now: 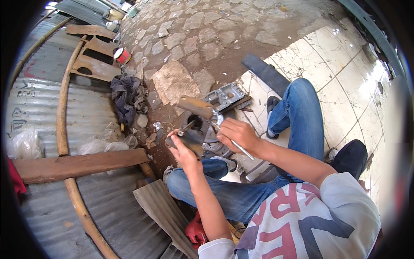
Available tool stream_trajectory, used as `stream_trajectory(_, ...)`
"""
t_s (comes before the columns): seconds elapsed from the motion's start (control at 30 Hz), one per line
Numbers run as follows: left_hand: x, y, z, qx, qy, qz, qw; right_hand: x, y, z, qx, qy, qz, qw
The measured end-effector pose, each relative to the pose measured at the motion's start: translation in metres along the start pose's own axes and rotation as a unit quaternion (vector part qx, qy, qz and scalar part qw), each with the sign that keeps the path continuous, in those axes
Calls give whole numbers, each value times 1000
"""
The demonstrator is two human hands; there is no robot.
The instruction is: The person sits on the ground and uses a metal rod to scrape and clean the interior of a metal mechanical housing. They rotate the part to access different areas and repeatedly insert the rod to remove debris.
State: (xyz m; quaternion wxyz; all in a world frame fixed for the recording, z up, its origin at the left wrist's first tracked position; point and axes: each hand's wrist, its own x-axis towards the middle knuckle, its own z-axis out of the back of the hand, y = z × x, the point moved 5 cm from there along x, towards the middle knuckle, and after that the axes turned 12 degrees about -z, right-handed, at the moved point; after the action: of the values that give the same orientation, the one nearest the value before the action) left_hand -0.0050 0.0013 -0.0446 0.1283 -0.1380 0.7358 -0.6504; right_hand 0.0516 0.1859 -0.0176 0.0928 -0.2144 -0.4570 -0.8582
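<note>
Thumb up, my left hand (184,154) grips a dark flat metal plate (194,144) in front of my bent knees. A short metal rod or bolt (186,128) stands out at the plate's upper edge, by my thumb. My right hand (238,136) is closed around a slim silver metal rod (242,149); its far end is hidden, so its exact kind is unclear. Just beyond both hands, a rusty brown metal piece (195,106) tops a cluster of metal parts. A grey cast metal part with holes (225,97) lies behind it.
Corrugated metal sheet (39,103) and a bamboo pole (63,116) line the left, with a wooden plank (82,165) across them. Dark cloth (125,99) lies near a flat stone (174,81). A black bar (266,74) rests at the edge of cracked tiles (332,77). A red tool (196,232) is beside my left arm.
</note>
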Motion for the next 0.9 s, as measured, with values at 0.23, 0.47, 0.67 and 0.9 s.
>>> stream_trajectory(0.23, 7, -4, 5, 81, 41, -22, 996, -24, 15, -23, 21, 27, 30, 999)
stream_trajectory(0.47, 14, -2, -1, 65, 140, -64, 986, -27, 16, -19, 34, 22, 0, 999)
stream_trajectory(0.67, 8, -14, -8, 45, 137, -43, 989, -12, 7, -1, 59, 6, -32, 998)
stream_trajectory(0.9, 10, -24, -9, 64, 103, -63, 991, 0, 4, 4, 124, 51, -43, 990)
